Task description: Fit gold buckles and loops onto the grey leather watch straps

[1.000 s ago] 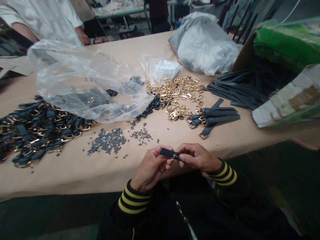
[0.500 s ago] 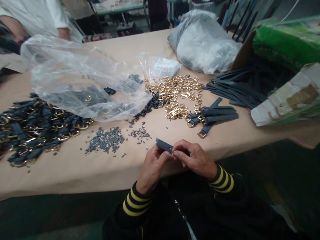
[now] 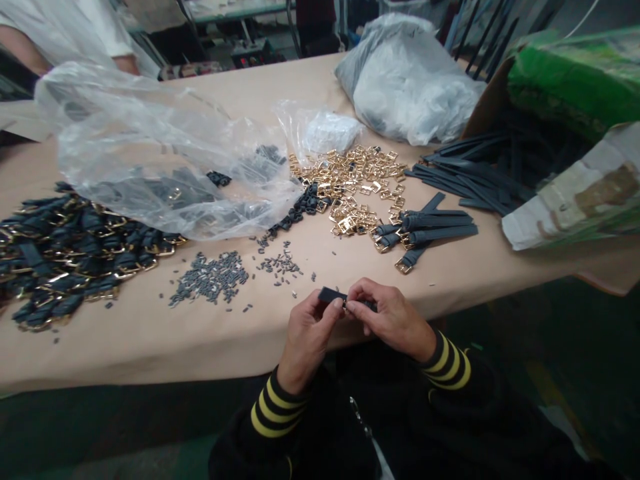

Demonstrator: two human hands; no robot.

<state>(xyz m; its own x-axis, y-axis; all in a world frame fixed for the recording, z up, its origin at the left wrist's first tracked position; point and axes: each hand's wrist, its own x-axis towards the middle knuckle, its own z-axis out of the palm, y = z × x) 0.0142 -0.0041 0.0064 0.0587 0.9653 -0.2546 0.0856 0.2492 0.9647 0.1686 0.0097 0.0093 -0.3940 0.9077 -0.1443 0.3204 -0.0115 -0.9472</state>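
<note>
Over the table's front edge, my left hand [image 3: 306, 337] pinches a dark strap [image 3: 331, 295] near its left end. My right hand [image 3: 393, 319] has its fingers closed on the same strap, just right of the left thumb. A small gold bit shows between the two hands; its shape is too small to tell. Right behind the hands lie several dark straps with gold buckles [image 3: 430, 230]. Gold buckles [image 3: 355, 180] form a loose heap farther back. Small dark pieces [image 3: 210, 277] are scattered on the table to the left.
A big pile of buckled dark straps [image 3: 75, 257] covers the left side. Clear plastic bags [image 3: 165, 147] lie behind it. At the back stands a full grey-white bag [image 3: 410, 80]. Long straps [image 3: 480, 173] lie beside a green package [image 3: 575, 80]. A person in white [image 3: 75, 33] is at the back left.
The strap between my hands has turned and tilted, and less of its face shows. My left thumb has shifted over it. The person at the back left has moved slightly.
</note>
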